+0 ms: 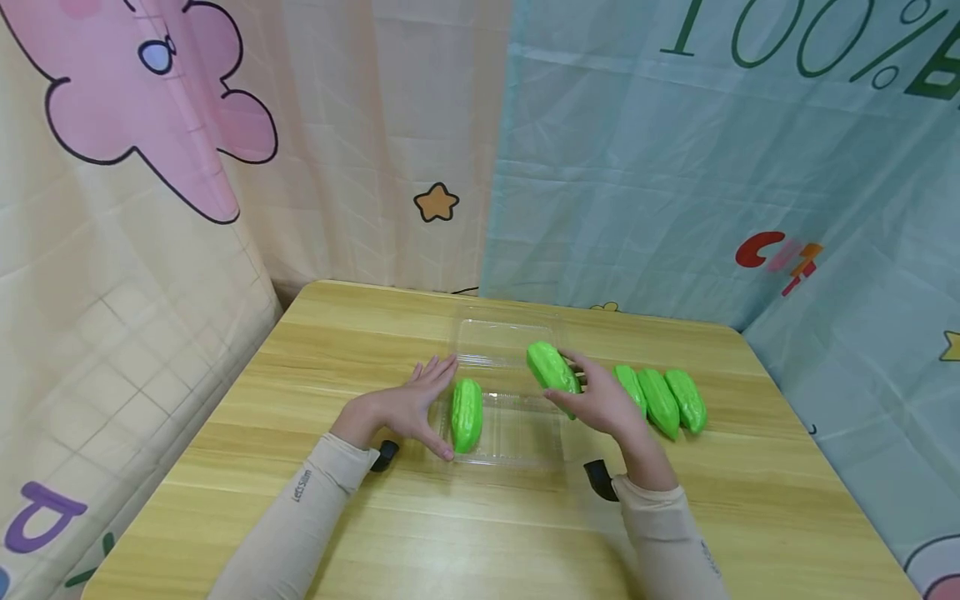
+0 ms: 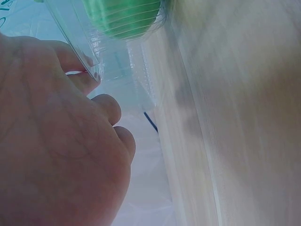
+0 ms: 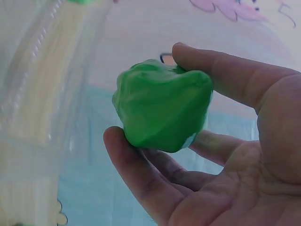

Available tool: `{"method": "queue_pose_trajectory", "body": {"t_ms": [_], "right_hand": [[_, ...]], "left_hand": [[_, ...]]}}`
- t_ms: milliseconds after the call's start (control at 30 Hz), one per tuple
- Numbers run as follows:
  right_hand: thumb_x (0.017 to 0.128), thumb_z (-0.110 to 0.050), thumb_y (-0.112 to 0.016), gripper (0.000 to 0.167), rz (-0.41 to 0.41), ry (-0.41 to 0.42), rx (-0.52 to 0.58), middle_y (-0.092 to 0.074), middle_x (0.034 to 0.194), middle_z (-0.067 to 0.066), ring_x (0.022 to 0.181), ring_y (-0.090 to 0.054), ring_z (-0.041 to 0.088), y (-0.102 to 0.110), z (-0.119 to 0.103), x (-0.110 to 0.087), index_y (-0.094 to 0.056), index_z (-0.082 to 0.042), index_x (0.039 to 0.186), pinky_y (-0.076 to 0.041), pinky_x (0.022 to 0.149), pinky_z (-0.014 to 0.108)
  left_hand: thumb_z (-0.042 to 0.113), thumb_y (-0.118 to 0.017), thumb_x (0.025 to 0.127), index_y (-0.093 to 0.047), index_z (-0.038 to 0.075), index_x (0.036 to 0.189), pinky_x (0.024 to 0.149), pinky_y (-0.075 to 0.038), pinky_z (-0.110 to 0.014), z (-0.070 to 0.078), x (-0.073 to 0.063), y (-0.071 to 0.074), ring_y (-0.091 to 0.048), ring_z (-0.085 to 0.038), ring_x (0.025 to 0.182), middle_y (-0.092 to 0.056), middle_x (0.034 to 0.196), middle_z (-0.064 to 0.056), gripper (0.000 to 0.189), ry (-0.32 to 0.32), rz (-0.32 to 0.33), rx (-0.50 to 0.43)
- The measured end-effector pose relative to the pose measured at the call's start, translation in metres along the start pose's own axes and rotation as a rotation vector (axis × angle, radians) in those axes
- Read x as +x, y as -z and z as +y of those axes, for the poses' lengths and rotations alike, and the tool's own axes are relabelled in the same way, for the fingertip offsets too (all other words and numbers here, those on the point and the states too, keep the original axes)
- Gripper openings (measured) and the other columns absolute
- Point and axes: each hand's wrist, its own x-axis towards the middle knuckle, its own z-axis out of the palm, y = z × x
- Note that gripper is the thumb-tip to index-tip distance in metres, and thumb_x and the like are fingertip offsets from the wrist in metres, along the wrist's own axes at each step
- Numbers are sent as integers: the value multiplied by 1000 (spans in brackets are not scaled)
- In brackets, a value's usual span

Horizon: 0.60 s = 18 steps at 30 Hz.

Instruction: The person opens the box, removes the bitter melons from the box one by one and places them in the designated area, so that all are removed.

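Note:
A clear plastic clamshell box lies with its lid folded back. One bright green, ridged toy bitter melon rests lengthwise along the left side of its base. My left hand spans that side, fingers extended and thumb by the near corner; in the left wrist view, fingertips touch the clear rim. Over the box's right part, my right hand grips another bitter melon between thumb and fingers. The right wrist view shows this bitter melon end-on, held up off the table.
Several more green bitter melons lie side by side to the right, the nearest partly hidden by the right hand. The wooden table meets printed curtains at the back and sides. A black wrist mount sits below the right hand.

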Motion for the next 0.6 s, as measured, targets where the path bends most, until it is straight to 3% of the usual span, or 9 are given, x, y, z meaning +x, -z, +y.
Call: {"method": "queue_pose_trajectory", "body": {"t_ms": [233,600], "right_hand": [[95,-27,-72,78,56,-61,49,-45,145,30,130,-46,46,30,13,-7,-31,-5,158,-50,94,55],[97,-30,-69,75,132,-116,62,-43,148,29,130,-46,44,59,30,-17,-32,-4,157,-51,93,53]], "left_hand": [[53,-91,67,14,4,158,116,16,-51,1,0,1,26,-30,147,21,165,-8,147,5,1,-13],[51,-91,68,15,6,158,116,16,-52,1,1,-1,24,-35,148,21,165,-8,146,5,5,-10]]}}
